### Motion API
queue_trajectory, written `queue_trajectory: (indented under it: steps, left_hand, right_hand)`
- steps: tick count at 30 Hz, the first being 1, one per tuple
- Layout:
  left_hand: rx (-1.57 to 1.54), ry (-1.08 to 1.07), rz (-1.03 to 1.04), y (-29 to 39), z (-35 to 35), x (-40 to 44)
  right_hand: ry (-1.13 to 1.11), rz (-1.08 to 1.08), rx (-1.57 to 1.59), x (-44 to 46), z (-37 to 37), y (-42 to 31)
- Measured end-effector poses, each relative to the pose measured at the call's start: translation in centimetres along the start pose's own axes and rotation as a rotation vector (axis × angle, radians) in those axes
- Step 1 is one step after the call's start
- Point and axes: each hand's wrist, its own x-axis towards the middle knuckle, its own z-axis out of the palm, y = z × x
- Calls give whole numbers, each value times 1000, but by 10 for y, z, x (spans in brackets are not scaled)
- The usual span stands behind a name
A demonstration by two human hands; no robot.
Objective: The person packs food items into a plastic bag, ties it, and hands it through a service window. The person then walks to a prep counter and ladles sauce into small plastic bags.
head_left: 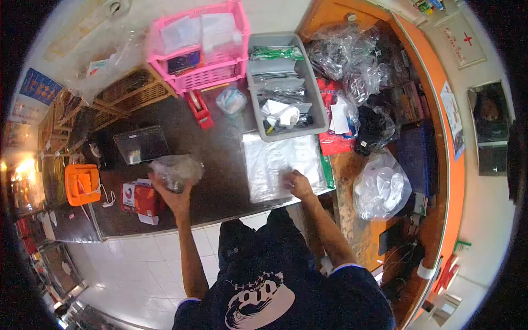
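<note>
My left hand [175,197] is wrapped round the near side of a crumpled clear plastic bag [184,166], above the dark counter. Motion blurs the bag, and its contents are hard to make out. On the right, a flat stack of clear plastic bags [264,165] lies at the counter's front edge. My right hand [300,186] is over the stack's right part, with its fingers bent together against the plastic. Whatever is between those fingertips is too small to tell. A red and white box [144,199] lies just left of my left hand.
Behind the stack is a grey divided bin [257,115] with packets. A red tape dispenser [199,110], a small clear tub [231,101] and a pink basket [212,77] stand behind. An orange container [82,175] is far left. Bagged items [382,187] lie on the right.
</note>
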Motion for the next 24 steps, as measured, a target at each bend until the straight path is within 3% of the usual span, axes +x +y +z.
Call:
queue_trajectory:
  steps: [1,2,3,5,6,7,10,12,14,17,18,20,24]
  left_hand:
    - [141,93,-59,-9,-12,-9]
    - [276,181,-115,-13,-22,-19]
    - [169,226,-74,7,-10,-32]
    - [-72,291,4,40,23,-80]
    - [-132,340,89,73,50,-113]
    - [234,365,31,49,53,-143]
    - [401,74,18,52,115,-214]
    - [387,-200,59,85,161,-232]
    - [424,-322,103,91,196,-246]
    - [538,-363,53,78,207,-261]
    - [595,-395,129,78,205,-269]
    - [509,-437,251,65,210,-297]
    - [273,-550,366,12,231,-379]
  right_hand:
    - [18,-27,0,-4,-2,-7]
    - [42,-210,-98,1,31,32]
    - [34,-327,-46,15,19,34]
    - [135,-217,179,-18,-41,35]
    - [216,-48,295,-46,-87,26]
    - [203,-16,308,-69,-92,41]
    - [49,133,483,-147,-88,72]
    - [26,212,506,-207,12,139]
    - [-194,424,204,-257,53,164]
    - [125,653,417,-303,86,173]
    - [248,703,496,-307,102,180]
    - [307,763,693,-309,125,194]
    - [385,660,602,-300,226,275]
